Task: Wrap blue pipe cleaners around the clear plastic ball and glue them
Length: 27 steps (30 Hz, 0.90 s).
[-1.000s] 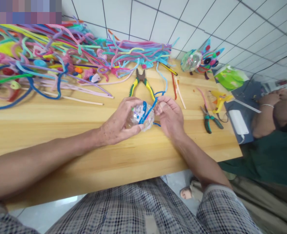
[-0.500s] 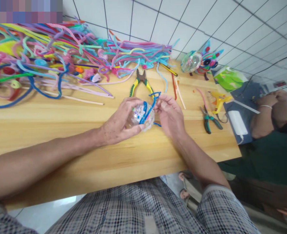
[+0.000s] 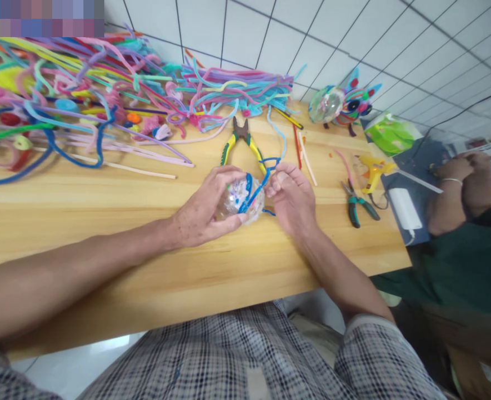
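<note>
My left hand (image 3: 212,208) is wrapped round a clear plastic ball (image 3: 233,205) with colourful bits inside, low over the table. A blue pipe cleaner (image 3: 254,197) crosses the ball, and its bent end rises to the right. My right hand (image 3: 289,194) pinches that pipe cleaner near its bent end, fingers curled beside the ball. Another short blue end pokes out low on the ball's right side. Just behind the ball lie yellow-and-green pliers (image 3: 241,133) with spread handles; the right handle's end is partly behind the pipe cleaner.
Many coloured pipe cleaners (image 3: 145,105) cover the table's back left. At the back right stands a finished-looking animal figure (image 3: 349,105). Teal-handled pliers (image 3: 356,203), a yellow glue gun (image 3: 374,172) and a white box (image 3: 405,208) lie to the right, near another person's arm (image 3: 447,203).
My right hand and the bent end of the blue pipe cleaner have shifted slightly right. My left hand still holds the ball in place.
</note>
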Each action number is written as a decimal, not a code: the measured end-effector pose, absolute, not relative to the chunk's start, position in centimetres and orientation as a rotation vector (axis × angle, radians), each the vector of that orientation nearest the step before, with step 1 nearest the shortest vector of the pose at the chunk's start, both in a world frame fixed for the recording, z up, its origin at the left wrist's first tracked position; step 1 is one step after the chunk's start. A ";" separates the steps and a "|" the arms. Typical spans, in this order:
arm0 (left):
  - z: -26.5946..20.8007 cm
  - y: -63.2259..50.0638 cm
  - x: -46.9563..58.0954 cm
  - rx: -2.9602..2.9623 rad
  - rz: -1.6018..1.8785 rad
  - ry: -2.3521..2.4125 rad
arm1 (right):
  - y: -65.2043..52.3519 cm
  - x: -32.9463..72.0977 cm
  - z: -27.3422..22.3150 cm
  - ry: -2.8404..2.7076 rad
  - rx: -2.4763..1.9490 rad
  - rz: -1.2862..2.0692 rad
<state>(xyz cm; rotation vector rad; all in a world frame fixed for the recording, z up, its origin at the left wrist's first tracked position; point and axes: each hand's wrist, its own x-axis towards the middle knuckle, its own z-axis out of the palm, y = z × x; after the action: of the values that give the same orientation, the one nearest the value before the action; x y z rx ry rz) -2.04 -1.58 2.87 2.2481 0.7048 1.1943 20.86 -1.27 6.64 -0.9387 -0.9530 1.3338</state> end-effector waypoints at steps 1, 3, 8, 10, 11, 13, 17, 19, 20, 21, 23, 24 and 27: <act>2.9 -1.6 -2.0 2.241 1.192 0.706 | -1.3 20.8 6.6 -0.960 -0.938 1.318; 2.9 -1.6 -2.1 2.237 1.182 0.706 | -1.3 20.8 6.6 -0.972 -0.938 1.299; 2.9 -1.5 -2.2 2.245 1.180 0.694 | -1.1 20.9 6.5 -0.981 -0.928 1.317; 2.9 -1.4 -2.2 2.254 1.177 0.687 | -1.0 21.0 6.4 -0.999 -0.918 1.308; 2.9 -1.4 -2.2 2.258 1.172 0.689 | -1.0 21.1 6.3 -1.011 -0.911 1.299; 2.9 -1.4 -2.2 2.264 1.158 0.701 | -1.0 21.1 6.2 -1.037 -0.893 1.266; 2.9 -1.5 -2.2 2.277 1.164 0.712 | -1.2 21.2 5.7 -1.082 -0.885 1.144; 2.9 -1.5 -2.1 2.278 1.173 0.701 | -1.2 21.2 5.6 -1.080 -0.904 1.081; 2.9 -1.5 -2.1 2.278 1.175 0.696 | -1.3 21.2 5.5 -1.080 -0.916 1.063; 3.0 -1.5 -2.1 2.279 1.176 0.696 | -1.3 21.2 5.5 -1.083 -0.926 1.055; 3.0 -1.5 -2.2 2.287 1.173 0.697 | -1.4 21.2 5.5 -1.092 -0.945 1.056; 3.0 -1.5 -2.2 2.291 1.169 0.700 | -1.4 21.2 5.6 -1.092 -0.953 1.060; 2.9 -1.5 -2.2 2.291 1.163 0.703 | -1.5 21.1 5.7 -1.099 -0.969 1.069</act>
<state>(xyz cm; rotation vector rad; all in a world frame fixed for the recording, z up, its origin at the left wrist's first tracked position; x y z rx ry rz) -2.21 -1.46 2.95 2.2912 0.7027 1.1625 21.14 -1.48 5.71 -0.9692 -1.0986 1.0691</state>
